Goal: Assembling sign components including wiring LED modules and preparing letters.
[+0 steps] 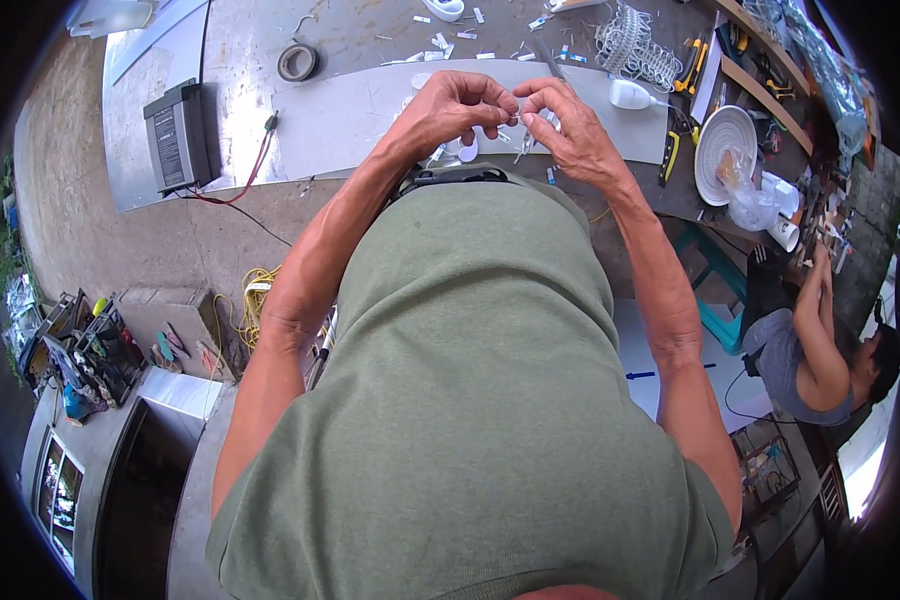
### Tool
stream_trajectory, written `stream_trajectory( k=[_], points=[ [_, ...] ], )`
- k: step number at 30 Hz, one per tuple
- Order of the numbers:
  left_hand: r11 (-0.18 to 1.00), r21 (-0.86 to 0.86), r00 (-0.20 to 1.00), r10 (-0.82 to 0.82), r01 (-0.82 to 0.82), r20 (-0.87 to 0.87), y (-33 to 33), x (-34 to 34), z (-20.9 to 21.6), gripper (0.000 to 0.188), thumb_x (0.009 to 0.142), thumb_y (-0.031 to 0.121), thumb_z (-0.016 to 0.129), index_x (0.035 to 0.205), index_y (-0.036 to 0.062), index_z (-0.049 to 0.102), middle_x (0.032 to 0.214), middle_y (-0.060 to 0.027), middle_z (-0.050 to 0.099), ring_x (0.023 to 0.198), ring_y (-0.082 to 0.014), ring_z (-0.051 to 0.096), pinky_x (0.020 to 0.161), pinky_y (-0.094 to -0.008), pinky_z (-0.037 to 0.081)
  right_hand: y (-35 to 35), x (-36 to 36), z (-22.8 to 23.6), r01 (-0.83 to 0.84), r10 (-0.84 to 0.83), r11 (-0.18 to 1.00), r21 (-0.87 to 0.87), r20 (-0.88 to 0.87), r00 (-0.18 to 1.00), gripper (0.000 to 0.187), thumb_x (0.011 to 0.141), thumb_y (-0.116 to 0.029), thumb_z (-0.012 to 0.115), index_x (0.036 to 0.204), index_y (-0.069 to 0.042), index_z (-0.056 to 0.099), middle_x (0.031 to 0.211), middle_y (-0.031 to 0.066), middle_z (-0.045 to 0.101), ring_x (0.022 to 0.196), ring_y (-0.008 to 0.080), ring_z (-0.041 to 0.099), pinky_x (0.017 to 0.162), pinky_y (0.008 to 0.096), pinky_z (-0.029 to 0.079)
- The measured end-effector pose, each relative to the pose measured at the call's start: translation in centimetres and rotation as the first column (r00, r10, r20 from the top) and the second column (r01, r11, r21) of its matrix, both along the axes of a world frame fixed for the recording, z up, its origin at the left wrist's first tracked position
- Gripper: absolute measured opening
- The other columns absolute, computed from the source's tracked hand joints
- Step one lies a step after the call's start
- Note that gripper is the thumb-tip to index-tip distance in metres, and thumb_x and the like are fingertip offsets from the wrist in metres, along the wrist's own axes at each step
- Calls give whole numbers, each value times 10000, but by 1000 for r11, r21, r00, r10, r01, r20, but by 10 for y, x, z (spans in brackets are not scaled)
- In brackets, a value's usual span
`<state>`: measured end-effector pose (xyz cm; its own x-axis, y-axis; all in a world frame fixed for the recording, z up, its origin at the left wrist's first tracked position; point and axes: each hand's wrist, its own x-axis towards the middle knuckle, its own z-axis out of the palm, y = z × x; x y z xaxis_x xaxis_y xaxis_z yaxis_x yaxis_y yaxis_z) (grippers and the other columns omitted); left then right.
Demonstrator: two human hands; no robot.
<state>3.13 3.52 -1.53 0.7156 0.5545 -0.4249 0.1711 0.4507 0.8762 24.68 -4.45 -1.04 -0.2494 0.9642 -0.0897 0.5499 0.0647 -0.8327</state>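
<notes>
My left hand (458, 106) and my right hand (574, 132) meet over the near edge of the worktable, fingertips nearly touching. Both are closed in a pinch. A thin strand with small whitish pieces (523, 147) hangs below my right fingers. What sits between the left fingertips is too small to make out. Close under the hands lies a round white lid-like piece (468, 153), with other small white bits around it. A long pale grey sheet (360, 115) is spread on the table beneath the hands.
A black box (176, 138) with red and black leads stands left, near a tape roll (297, 63). To the right are a white bottle (630, 94), pliers (670, 158), coiled white strands (634, 45) and a white plate (727, 138). Another person (805, 345) works at far right.
</notes>
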Motion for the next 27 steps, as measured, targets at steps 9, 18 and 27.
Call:
stream_trajectory(
  k=[9,18,27],
  points=[
    [956,292,989,28,15,-142,-6,12,1,273,831,195,804,1006,-6,748,799,-84,742,687,-101,672,577,-238,524,-6,-4,-4,165,-181,977,-137,-115,977,142,967,-182,582,971,-41,597,1237,119,615,1161,275,571,961,402,463],
    [868,489,977,22,86,-212,-6,19,0,252,832,194,803,986,-2,763,840,-121,756,734,-153,722,667,-277,583,-8,-2,-7,184,-234,950,-253,-187,954,176,1004,-212,573,1036,-50,634,1328,107,585,1073,197,601,939,381,493],
    [950,308,986,9,43,-166,-6,20,-4,282,830,244,807,985,11,769,832,-106,749,752,-136,695,662,-290,544,-7,-1,-1,256,-345,899,-355,-216,913,196,966,-236,615,948,-46,662,1308,84,616,1081,212,615,925,380,493]
  ],
)
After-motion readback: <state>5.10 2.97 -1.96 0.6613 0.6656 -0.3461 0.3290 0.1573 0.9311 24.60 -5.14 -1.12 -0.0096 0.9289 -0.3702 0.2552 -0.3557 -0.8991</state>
